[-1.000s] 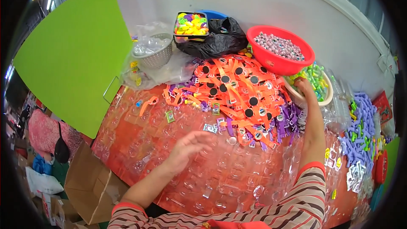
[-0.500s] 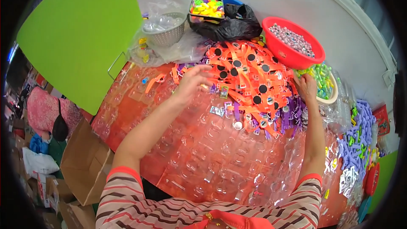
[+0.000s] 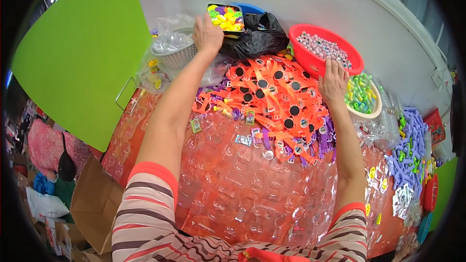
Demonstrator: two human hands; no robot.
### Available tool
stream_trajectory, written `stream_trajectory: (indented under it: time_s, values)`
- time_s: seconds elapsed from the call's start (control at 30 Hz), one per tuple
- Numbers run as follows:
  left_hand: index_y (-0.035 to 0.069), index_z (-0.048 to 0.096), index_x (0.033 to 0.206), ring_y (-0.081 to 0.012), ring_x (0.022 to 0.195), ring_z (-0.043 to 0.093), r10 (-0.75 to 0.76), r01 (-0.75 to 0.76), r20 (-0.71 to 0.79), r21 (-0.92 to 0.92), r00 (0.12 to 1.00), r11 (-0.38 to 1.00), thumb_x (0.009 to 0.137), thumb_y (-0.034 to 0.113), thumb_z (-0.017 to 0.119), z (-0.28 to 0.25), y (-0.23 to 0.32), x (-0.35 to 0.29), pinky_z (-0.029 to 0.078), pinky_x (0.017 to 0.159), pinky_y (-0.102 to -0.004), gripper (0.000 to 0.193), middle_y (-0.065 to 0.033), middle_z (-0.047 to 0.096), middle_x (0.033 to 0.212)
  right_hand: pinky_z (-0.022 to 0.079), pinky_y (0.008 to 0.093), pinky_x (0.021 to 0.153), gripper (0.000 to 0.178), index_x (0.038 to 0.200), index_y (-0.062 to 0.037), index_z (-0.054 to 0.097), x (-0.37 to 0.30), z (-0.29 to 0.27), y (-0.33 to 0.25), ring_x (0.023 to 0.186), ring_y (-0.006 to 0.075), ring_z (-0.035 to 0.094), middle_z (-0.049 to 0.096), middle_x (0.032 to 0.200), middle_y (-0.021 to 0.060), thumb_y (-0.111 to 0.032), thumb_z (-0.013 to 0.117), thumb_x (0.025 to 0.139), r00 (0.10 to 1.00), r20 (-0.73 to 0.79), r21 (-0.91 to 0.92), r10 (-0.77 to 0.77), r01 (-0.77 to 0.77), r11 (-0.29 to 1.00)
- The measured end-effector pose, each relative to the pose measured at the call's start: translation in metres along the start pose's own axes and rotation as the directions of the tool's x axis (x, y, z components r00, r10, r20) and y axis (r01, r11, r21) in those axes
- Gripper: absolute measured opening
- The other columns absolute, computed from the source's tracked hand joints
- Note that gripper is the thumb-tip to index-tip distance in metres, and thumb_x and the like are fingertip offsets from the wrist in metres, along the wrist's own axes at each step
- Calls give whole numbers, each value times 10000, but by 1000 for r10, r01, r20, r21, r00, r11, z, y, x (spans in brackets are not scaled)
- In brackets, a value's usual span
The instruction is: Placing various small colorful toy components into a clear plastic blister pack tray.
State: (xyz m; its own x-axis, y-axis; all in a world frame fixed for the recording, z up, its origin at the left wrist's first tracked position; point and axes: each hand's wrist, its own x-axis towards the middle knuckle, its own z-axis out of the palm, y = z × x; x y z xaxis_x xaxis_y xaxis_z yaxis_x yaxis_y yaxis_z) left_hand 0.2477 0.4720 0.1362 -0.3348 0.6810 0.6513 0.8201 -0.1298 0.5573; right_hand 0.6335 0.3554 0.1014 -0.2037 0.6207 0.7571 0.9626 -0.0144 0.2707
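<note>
At the far side of the table, the left hand [image 3: 208,33] curls loosely over a tray of small plastic pieces [image 3: 225,17], likely light, hard and pinchable, while the right hand [image 3: 333,80] lies flat, fingers spread, on floppy orange straps [image 3: 272,92].

The left hand [image 3: 208,33] reaches at twelve o'clock into a tray of bright clips [image 3: 226,17]; the right hand [image 3: 333,80] rests on orange straps [image 3: 272,94].
</note>
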Motion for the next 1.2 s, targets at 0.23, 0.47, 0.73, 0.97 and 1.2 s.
stream_trajectory:
  time_s: [0.23, 0.47, 0.73, 0.97, 1.2]
  values:
    - [-40, 532, 1219, -459, 1108, 575, -375, 427, 233, -238, 897, 872, 853, 260, 525, 33, -63, 62, 458, 953, -505, 473, -327, 594, 1174, 317, 475, 1008, 658, 1334, -75, 470, 14, 1, -20, 1259, 259, 427, 509, 1258, 77, -262, 691, 743, 996, 55, 21, 64, -65, 998]
    - [34, 565, 1159, -331, 594, 616, -505, 774, 629, -265, 590, 575, 870, 286, 526, 62, -73, 77, 487, 445, -458, 386, -152, 673, 858, 312, 473, 1000, 669, 1332, -69, 472, 9, 5, -15, 1263, 262, 422, 506, 1258, 84, -282, 677, 732, 990, 102, -27, 98, -95, 995]
    - [52, 574, 1165, -329, 468, 597, -434, 764, 631, -558, 644, 323, 967, 379, 399, 48, -71, 70, 492, 393, -445, 420, -181, 672, 773, 312, 526, 1009, 709, 1375, -73, 423, 16, 2, -18, 1295, 279, 395, 489, 1267, 93, -291, 673, 748, 968, 214, -71, 130, -117, 991]
    - [-10, 596, 1102, -390, 715, 678, -329, 729, 651, -628, 684, 273, 884, 249, 437, -74, -55, 75, 538, 611, -543, 374, -209, 703, 907, 284, 547, 1105, 879, 1483, -81, 318, 20, -10, -8, 1438, 327, 272, 351, 1507, 147, -352, 725, 753, 908, 365, 101, 206, -259, 961]
    - [-16, 617, 1042, -372, 896, 680, -192, 791, 775, -611, 602, 15, 792, 149, 503, -191, -93, -103, 545, 768, -561, 321, -200, 695, 1011, 376, 430, 1062, 812, 1517, -88, 295, -21, -119, -157, 1402, 303, 340, 310, 1538, 174, -392, 682, 871, 744, 657, 741, 118, -610, -282]
